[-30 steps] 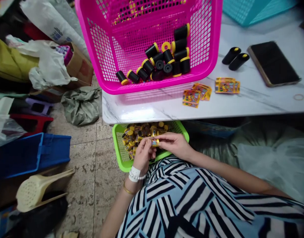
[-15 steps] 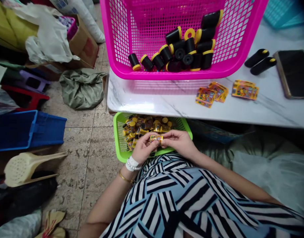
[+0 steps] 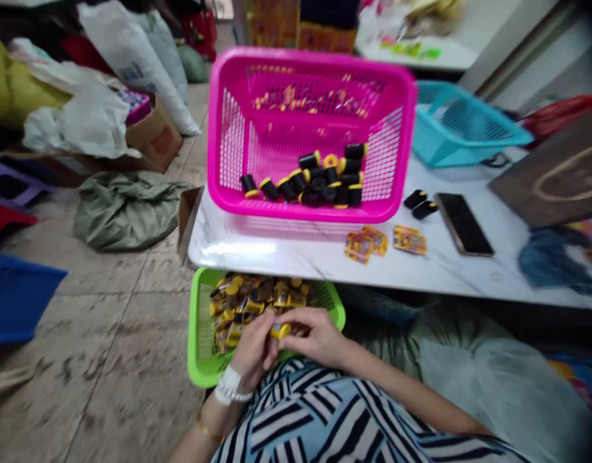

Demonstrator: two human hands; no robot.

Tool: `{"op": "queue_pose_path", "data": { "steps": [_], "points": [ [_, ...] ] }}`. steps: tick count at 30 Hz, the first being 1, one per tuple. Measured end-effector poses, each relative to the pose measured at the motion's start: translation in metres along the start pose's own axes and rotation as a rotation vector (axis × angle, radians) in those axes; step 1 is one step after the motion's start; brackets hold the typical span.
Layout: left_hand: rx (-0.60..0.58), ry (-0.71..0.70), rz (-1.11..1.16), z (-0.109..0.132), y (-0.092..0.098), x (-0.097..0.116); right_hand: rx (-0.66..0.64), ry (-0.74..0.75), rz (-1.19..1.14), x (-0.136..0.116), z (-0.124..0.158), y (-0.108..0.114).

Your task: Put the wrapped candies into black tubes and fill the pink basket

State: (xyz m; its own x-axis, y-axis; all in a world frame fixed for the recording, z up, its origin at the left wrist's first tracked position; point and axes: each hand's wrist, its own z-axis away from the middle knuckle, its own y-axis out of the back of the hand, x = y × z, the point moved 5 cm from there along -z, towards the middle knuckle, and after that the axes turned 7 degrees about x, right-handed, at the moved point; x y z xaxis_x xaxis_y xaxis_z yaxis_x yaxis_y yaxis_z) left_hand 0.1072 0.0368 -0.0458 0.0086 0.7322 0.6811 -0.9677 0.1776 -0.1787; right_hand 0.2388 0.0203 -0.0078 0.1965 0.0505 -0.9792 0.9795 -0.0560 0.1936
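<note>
Over the green basket [image 3: 194, 341], my left hand [image 3: 253, 344] and my right hand [image 3: 318, 335] meet, fingers closed around one small yellow-capped canister [image 3: 280, 330]. Its yellow end shows between the fingers; most of its body is hidden. Below the hands, the basket holds many labelled yellow-and-black canisters [image 3: 248, 300]. On the white table, a pink basket [image 3: 308, 214] holds several black canisters [image 3: 331, 175] with yellow caps and a loose yellow ring [image 3: 330, 161]. Orange printed labels [image 3: 366, 243] lie on the table in front, with another small pile [image 3: 410, 240] beside them.
Two black canisters [image 3: 420, 204] and a phone [image 3: 464, 224] lie on the marble-patterned table [image 3: 296, 260]. A turquoise basket [image 3: 470, 132] and a brown paper bag [image 3: 561, 167] stand at the right. On the floor at left are a grey-green sack [image 3: 127, 209] and a blue bin [image 3: 20, 299].
The view has tilted up, showing more of the table and room. The canister between my hands has turned, so its yellow end now shows instead of its printed side.
</note>
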Motion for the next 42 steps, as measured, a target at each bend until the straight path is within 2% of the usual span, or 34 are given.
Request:
{"op": "queue_pose_path", "data": {
  "steps": [2,4,6,8,10,12,14,17,21,23,26,28,30,32,34,36,38,40,42],
  "points": [
    [0.065,-0.099,-0.149,0.000,0.008,0.009,-0.028,0.132,0.060,-0.017,-0.004,0.007],
    [0.163,-0.333,-0.396,0.002,0.018,0.027,0.028,0.241,0.143,-0.038,-0.008,0.031],
    [0.284,-0.582,-0.640,0.007,0.025,0.045,0.256,0.303,0.301,-0.056,-0.012,0.072],
    [0.370,-0.733,-0.805,0.009,0.029,0.056,0.543,0.307,0.544,-0.065,-0.016,0.119],
    [0.386,-0.787,-0.882,0.007,0.030,0.058,0.698,0.261,0.790,-0.060,-0.024,0.153],
    [0.350,-0.812,-0.905,0.004,0.027,0.054,0.704,0.212,0.947,-0.047,-0.035,0.171],
    [0.291,-0.826,-0.883,0.004,0.020,0.050,0.652,0.201,0.998,-0.033,-0.043,0.176],
    [0.243,-0.823,-0.761,0.009,0.008,0.052,0.623,0.252,0.985,-0.027,-0.045,0.174],
    [0.179,-0.750,-0.538,0.016,-0.015,0.071,0.733,0.379,0.910,-0.042,-0.031,0.161],
    [0.089,-0.703,-0.390,0.015,-0.032,0.083,0.753,0.432,0.804,-0.052,-0.023,0.144],
    [-0.043,-0.655,-0.146,0.012,-0.056,0.097,0.667,0.511,0.660,-0.066,-0.016,0.105],
    [-0.078,-0.637,-0.054,0.009,-0.064,0.103,0.619,0.561,0.603,-0.073,-0.014,0.082],
    [-0.078,-0.617,-0.013,0.008,-0.062,0.105,0.582,0.565,0.542,-0.076,-0.014,0.069],
    [-0.079,-0.580,-0.002,0.008,-0.055,0.105,0.525,0.465,0.439,-0.073,-0.019,0.066],
    [-0.111,-0.530,-0.012,0.009,-0.048,0.103,0.440,0.268,0.239,-0.064,-0.026,0.069],
    [-0.162,-0.493,-0.056,0.012,-0.043,0.101,0.284,0.025,0.003,-0.052,-0.032,0.067],
    [-0.198,-0.504,-0.141,0.016,-0.040,0.100,0.117,-0.157,-0.152,-0.044,-0.034,0.057],
    [-0.185,-0.570,-0.254,0.019,-0.040,0.101,0.077,-0.199,-0.150,-0.044,-0.033,0.051],
    [-0.136,-0.660,-0.364,0.020,-0.041,0.106,0.179,-0.107,-0.036,-0.049,-0.034,0.051]
  ]
}}
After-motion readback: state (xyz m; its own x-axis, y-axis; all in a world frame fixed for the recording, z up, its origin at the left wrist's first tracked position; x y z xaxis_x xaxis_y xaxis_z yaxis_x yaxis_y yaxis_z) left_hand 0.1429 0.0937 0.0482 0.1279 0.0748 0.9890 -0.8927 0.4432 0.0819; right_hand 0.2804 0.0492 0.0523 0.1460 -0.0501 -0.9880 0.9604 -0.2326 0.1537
